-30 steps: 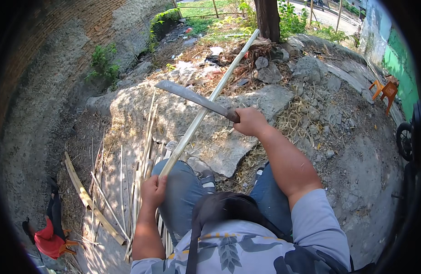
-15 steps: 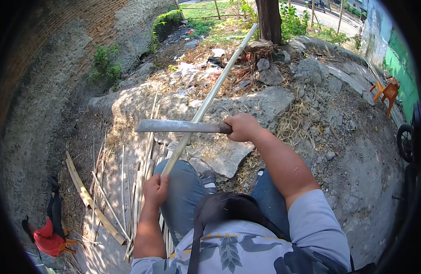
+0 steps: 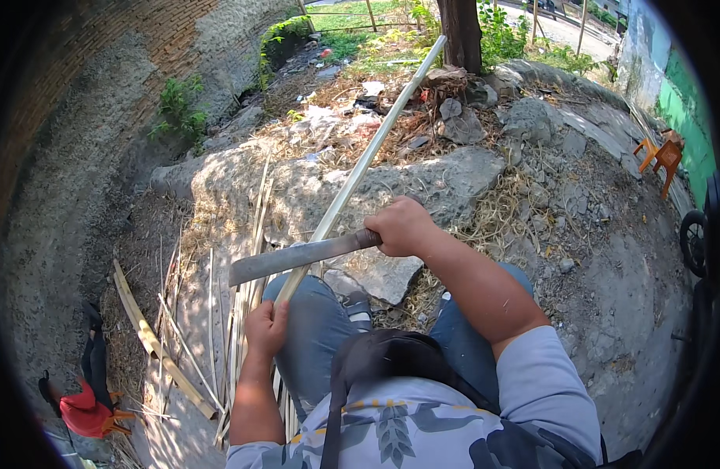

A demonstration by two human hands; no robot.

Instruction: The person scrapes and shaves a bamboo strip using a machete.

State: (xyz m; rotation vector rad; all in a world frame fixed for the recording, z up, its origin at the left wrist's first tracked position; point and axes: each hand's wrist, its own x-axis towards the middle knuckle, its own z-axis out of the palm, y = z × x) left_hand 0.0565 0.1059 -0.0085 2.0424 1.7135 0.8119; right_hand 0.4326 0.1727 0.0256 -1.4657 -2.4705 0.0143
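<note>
A long pale bamboo strip [image 3: 368, 156] runs from over my left knee up toward a tree trunk [image 3: 462, 31]. My left hand [image 3: 265, 328] grips its near end above my left thigh. My right hand [image 3: 403, 225] is closed on the handle of a long grey machete [image 3: 297, 256]. Its blade points left and lies across the strip, just above my left hand. I sit with both knees in blue jeans, a dark bag strap across my chest.
Several split bamboo slats [image 3: 243, 258] and a thicker piece [image 3: 153, 344] lie on the ground at my left. A cracked concrete slab [image 3: 422, 180] with dry grass is ahead. A brick wall [image 3: 102, 70] stands left, an orange stool [image 3: 663, 156] and a wheel [image 3: 694, 238] right.
The machete has swung down from a raised, tilted position to lie nearly level across the strip, close above my left hand. My left hand keeps its hold.
</note>
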